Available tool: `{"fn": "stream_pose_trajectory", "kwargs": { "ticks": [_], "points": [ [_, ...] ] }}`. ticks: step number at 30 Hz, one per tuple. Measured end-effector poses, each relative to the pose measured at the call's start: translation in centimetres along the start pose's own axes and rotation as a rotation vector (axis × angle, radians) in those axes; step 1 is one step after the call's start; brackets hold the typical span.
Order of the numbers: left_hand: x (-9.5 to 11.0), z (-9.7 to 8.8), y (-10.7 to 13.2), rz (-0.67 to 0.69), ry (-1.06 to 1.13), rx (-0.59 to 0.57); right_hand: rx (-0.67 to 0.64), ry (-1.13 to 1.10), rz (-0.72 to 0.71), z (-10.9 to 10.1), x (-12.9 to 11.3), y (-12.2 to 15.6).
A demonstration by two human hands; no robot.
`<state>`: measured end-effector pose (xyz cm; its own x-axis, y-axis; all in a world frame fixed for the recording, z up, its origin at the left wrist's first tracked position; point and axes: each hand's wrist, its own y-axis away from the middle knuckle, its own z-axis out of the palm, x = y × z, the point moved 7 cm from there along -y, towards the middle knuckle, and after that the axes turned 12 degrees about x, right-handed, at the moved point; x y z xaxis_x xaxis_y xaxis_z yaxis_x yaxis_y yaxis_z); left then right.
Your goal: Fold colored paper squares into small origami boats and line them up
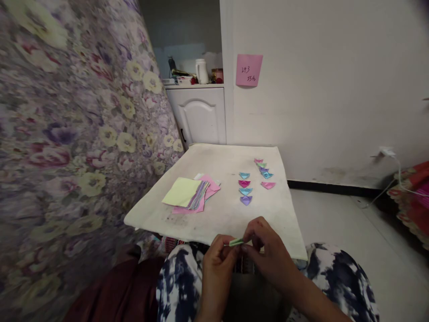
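Observation:
Between my two hands is a small folded piece of green paper (236, 242), held just off the table's near edge. My left hand (219, 259) pinches its left end between thumb and fingers. At the other end, my right hand (263, 241) closes its thumb and fingertips on the same paper. Beyond them, folded paper pieces lie in two columns: one has a blue piece (244, 175) at its top and a purple piece (246, 200) at its bottom. The right column ends in a pink piece (268, 185).
A stack of coloured paper sheets (181, 192), yellow on top, lies on the left of the cream-covered table (221, 219). A floral curtain (83, 134) hangs at the left. Behind stand a white cabinet (203, 114) and a wall with a pink note (249, 70).

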<state>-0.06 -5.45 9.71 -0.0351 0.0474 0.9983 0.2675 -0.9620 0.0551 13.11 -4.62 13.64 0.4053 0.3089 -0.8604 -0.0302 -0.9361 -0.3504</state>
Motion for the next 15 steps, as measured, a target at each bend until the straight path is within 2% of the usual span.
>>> {"fn": "stream_pose_trajectory", "kwargs": {
  "ticks": [5,15],
  "points": [
    [1.0,-0.2,0.1,0.153,-0.149,0.039,0.004,0.012,-0.059,0.2,-0.6,0.0],
    [1.4,-0.3,0.1,0.243,-0.230,0.029,-0.027,-0.020,-0.040,0.7,-0.6,0.4]
  ]
}}
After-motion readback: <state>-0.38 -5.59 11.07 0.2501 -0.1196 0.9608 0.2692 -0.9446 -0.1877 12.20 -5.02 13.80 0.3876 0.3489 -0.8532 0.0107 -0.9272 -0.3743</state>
